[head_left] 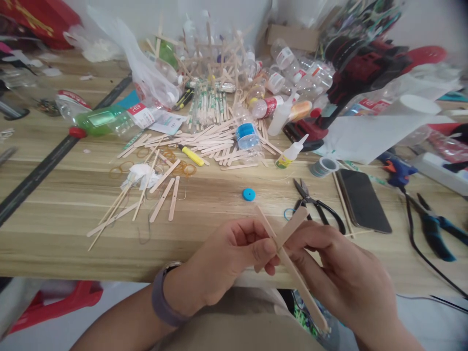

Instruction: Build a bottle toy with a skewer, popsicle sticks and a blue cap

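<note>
Two craft sticks (302,285) cross each other between my hands, just above the table's front edge. My left hand (241,248) pinches them with thumb and fingers at the crossing. From the other side, my right hand (332,265) closes its fingers on the sticks near the same spot. What binds the crossing, if anything, is too small to make out. A blue plastic disc (249,194) lies on the table just beyond my hands. Black-handled pliers (310,200) rest behind my right hand, beside a small blue ring (289,213).
Loose craft sticks (215,139) are heaped farther back among plastic bottles (270,106). A glue bottle (290,152), a yellow cutter (192,155) and a phone (363,200) lie around. At right stand a red drill (351,78) and a glue gun (398,168). Skewers (119,207) lie left.
</note>
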